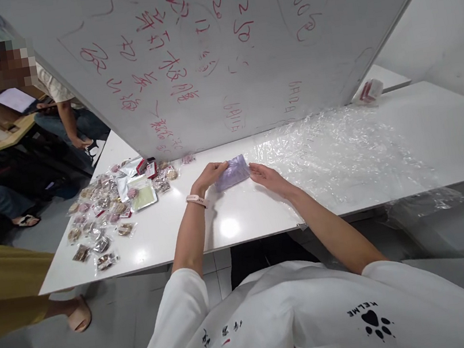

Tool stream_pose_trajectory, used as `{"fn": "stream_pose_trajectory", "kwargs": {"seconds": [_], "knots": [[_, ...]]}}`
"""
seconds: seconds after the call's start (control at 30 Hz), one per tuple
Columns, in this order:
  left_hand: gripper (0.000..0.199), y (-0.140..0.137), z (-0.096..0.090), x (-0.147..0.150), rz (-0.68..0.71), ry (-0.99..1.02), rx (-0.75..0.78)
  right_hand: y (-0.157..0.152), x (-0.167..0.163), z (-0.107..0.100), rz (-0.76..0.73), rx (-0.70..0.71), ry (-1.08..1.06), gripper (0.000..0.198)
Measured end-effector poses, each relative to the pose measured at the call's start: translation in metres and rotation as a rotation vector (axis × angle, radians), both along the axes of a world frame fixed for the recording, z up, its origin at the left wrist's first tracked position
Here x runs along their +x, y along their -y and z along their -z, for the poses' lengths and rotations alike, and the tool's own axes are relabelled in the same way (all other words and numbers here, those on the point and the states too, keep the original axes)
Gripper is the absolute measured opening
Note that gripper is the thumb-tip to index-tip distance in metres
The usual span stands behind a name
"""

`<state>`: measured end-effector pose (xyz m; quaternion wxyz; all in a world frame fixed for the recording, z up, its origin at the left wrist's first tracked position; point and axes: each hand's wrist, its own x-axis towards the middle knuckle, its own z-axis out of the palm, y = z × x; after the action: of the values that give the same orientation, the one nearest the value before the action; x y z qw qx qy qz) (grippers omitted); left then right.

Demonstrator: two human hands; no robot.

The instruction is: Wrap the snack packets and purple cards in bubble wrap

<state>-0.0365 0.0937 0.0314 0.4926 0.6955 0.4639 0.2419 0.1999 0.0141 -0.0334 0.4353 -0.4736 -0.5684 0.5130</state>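
A flat, shiny purple packet [232, 174] is between my hands, over the white table [195, 220]. My left hand [211, 176] is closed on its left end, with the thumb on top and the other fingers mostly hidden. At the right end of the packet, my right hand [268, 178] has its fingers stretched out, the tips at or just touching the edge. What the packet contains cannot be made out.
Many small wrapped sweets or snacks [92, 230] and a green-and-silver pouch [142, 192] lie on the left. Crumpled clear plastic wrap [343, 157] spreads over the right side and hangs off the front edge. A whiteboard [204, 44] stands behind. Other people are at the left.
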Motion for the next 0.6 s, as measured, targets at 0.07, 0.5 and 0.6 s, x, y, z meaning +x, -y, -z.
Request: {"fn": "stream_pose_trajectory", "kwargs": {"seconds": [0.07,0.5,0.6], "knots": [[0.044,-0.006,0.004,-0.006,-0.073,-0.03,-0.019,0.0,0.002,0.005,0.038,-0.038,0.01,0.064],[0.035,0.003,0.039,0.025,-0.473,-0.445,0.327,0.003,-0.013,0.005,0.043,0.114,0.277,0.045],[0.039,0.003,0.042,0.025,-0.455,-0.531,0.323,0.004,-0.014,0.006,0.03,0.124,0.318,0.047]]}}
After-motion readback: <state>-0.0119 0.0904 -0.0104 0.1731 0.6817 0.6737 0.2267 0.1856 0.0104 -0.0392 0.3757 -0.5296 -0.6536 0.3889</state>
